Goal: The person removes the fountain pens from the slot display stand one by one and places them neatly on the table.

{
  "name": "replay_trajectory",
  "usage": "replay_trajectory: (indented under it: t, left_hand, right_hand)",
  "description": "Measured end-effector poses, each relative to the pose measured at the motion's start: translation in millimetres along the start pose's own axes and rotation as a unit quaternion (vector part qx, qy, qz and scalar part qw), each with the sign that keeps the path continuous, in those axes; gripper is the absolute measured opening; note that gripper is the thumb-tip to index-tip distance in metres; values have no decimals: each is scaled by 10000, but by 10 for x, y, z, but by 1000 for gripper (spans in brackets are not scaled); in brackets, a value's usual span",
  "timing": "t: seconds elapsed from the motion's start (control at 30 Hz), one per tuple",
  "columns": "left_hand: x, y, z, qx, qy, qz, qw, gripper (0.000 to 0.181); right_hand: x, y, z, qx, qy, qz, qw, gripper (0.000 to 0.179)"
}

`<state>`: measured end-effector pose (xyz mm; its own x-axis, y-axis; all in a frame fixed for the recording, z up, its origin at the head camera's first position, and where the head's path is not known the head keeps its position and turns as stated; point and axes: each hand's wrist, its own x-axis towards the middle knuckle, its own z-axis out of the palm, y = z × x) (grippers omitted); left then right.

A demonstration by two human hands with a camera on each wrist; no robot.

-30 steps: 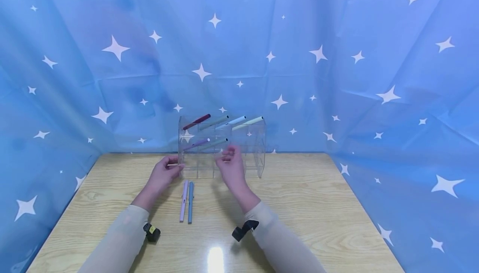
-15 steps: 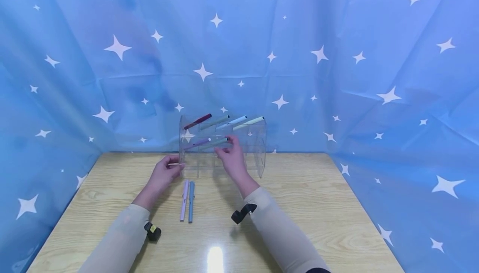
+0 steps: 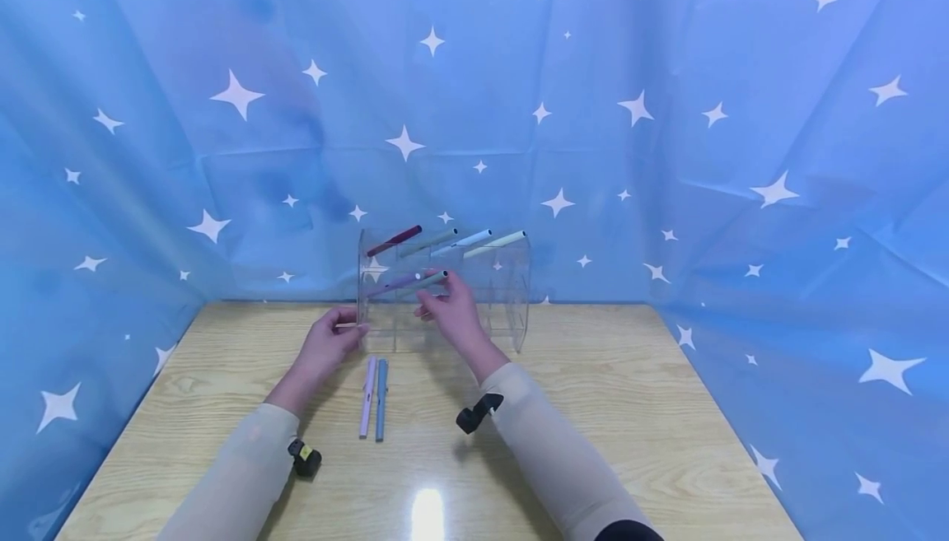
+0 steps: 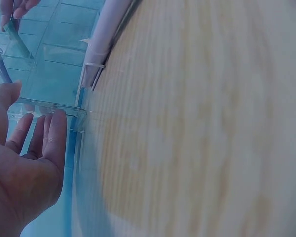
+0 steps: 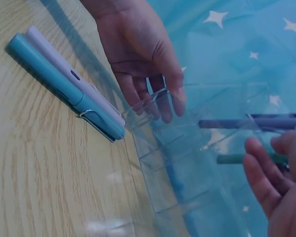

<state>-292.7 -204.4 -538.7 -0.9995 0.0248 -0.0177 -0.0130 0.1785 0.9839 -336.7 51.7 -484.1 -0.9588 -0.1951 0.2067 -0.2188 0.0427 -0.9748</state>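
We are seeing a blue backdrop [image 3: 474,55] hanging in folds and creases behind a table [image 3: 630,442] and along both its sides, with white four-pointed stars [image 3: 237,95], large and small, dotting the fabric. Below it, the tabletop is showing a pale wood grain, and a bright patch of reflected light [image 3: 427,516] is gleaming near the bottom edge of the head view. From the left wrist, we are catching that grain filling most of the scene.

The right hand [image 5: 288,207] holds a green pen [image 5: 231,159]; 2 pens [image 5: 54,76] lie on the table [image 5: 49,148].
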Motion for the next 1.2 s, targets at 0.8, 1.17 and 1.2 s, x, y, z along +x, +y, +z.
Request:
replay_trajectory:
  t: [0.8, 1.17, 1.2]
  left_hand:
    - [-18, 13, 21, 92, 129, 6, 9999, 48]
    - [-24, 17, 17, 123, 138, -31, 9998, 49]
    - [-20, 15, 17, 132, 143, -32, 9998, 48]
  right_hand:
    - [15, -1, 23, 37, 818, -338, 9961, 19]
    - [-76, -90, -106, 449, 1307, -776, 9874, 15]
    - [-88, -104, -124, 457, 1334, -805, 9867, 15]
